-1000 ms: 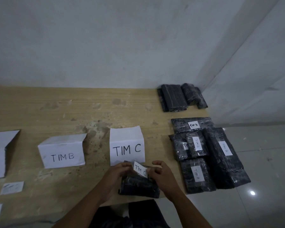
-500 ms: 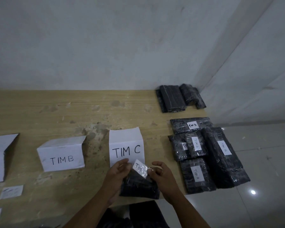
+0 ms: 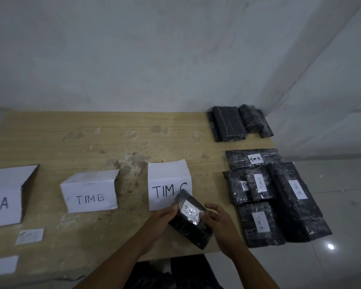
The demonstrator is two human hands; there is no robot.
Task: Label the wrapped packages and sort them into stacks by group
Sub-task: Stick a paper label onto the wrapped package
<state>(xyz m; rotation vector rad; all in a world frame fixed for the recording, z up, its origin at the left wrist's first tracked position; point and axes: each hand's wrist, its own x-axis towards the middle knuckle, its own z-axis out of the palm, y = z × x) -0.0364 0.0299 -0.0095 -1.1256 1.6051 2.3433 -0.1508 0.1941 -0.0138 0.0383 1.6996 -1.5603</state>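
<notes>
Just above the desk's (image 3: 113,142) front edge, the left hand (image 3: 165,215) grips a black wrapped package (image 3: 188,230) by its left side, tilted, its far end overlapping the TIM C sign (image 3: 167,178) and a white label (image 3: 191,212) on its top face. The right hand (image 3: 222,223) sits just beside the package's right side, fingers loosely curved; contact cannot be told. Labelled packages (image 3: 279,205) lie along the right edge, unlabelled packages (image 3: 230,124) at the far right corner.

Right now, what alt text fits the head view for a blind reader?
A person's left hand grips a labelled black package, right hand at its other edge, before a paper sign TIM C. Signs TIM B and TIM A stand further left; labelled packages lie on the table's right.
</notes>
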